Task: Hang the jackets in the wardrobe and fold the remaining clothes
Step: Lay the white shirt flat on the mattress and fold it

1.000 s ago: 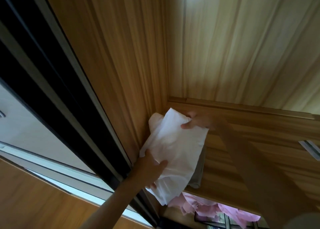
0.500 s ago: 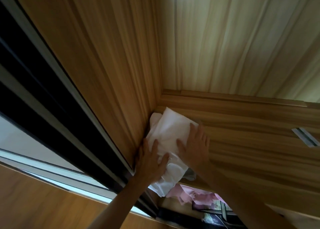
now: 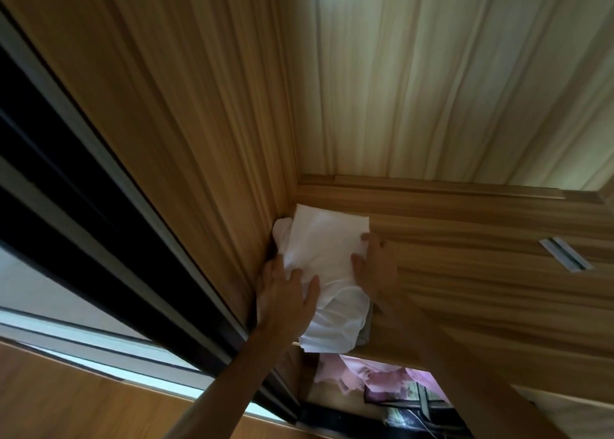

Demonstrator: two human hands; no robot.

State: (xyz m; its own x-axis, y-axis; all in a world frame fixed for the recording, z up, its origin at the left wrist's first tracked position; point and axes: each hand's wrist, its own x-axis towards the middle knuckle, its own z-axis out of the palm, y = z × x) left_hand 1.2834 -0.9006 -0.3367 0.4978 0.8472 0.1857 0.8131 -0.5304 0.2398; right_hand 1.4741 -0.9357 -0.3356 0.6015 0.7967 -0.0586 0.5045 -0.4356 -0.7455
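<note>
Beneath flat left hand (image 3: pixel 285 294) and right hand (image 3: pixel 377 272), clasping nothing: folded white fabric garment (image 3: pixel 327 252). Overhang toward wrists may drag it off brown wooden shelf (image 3: pixel 491 289).

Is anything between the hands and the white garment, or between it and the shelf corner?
Nothing visible. The left hand and right hand lie flat on the white garment, which sits on the shelf against the side wall, over a grey cloth showing at its near right.
</note>
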